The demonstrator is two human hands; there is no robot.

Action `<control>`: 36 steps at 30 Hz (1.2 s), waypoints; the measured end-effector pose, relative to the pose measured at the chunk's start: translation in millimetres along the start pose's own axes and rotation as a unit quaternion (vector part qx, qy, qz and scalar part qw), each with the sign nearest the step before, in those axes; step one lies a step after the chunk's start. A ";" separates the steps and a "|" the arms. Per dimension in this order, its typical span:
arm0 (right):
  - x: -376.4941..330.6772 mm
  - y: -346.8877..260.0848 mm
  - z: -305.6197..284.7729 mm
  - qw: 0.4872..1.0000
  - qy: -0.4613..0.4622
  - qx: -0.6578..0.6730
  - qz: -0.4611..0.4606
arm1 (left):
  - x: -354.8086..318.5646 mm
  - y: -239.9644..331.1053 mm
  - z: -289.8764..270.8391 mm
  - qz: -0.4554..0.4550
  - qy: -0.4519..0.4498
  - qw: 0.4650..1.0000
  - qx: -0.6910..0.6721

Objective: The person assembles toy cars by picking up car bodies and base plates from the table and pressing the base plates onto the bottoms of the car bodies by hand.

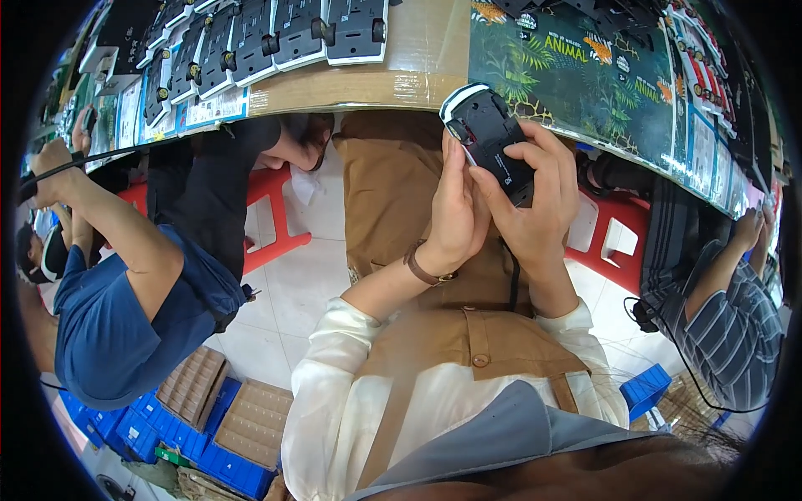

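Over my lap, close to the table's edge, I hold a toy car (487,127) with its black underside turned up and a white body edge showing at its far end. My left hand (455,204) supports the car's left side, its fingers pressed along the body. The fingers and thumb of my right hand (541,184) wrap round the near right end of the black base. My hands hide part of the car. On the table at the far left, several similar toy cars (299,33) lie bottom up in a row.
A cardboard-topped table (359,90) bears a dark green printed sheet (576,79). More red and white toy cars (697,71) stand at the far right. Co-workers sit on both sides, near red stools (271,213). Blue crates (234,468) and cardboard dividers (255,417) lie lower left.
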State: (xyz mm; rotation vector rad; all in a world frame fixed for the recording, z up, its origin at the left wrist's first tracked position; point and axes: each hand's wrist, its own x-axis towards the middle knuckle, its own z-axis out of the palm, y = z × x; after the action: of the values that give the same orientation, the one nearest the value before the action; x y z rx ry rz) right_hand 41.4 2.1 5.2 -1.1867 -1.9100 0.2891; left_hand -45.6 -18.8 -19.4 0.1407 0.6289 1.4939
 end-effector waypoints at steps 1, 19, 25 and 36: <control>1.1 0.5 0.4 1.000 0.000 0.000 0.000 | 0.0 -0.5 0.2 0.000 0.000 1.000 0.000; 1.5 9.9 -10.7 0.993 -0.047 0.105 0.029 | 3.9 17.2 5.5 0.041 -0.018 0.996 0.079; -1.9 15.8 -22.9 0.877 -0.114 0.390 0.255 | 11.3 28.1 5.1 0.079 -0.020 0.992 0.098; -17.6 5.7 -9.3 0.838 -0.071 0.465 0.276 | -4.6 19.0 0.3 0.075 -0.007 0.991 0.114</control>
State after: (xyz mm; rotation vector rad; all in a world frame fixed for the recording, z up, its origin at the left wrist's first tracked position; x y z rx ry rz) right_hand 55.4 -11.4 -1.9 -0.9795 -1.1799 1.4629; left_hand -62.0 -21.2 -9.0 0.3824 0.7910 1.5595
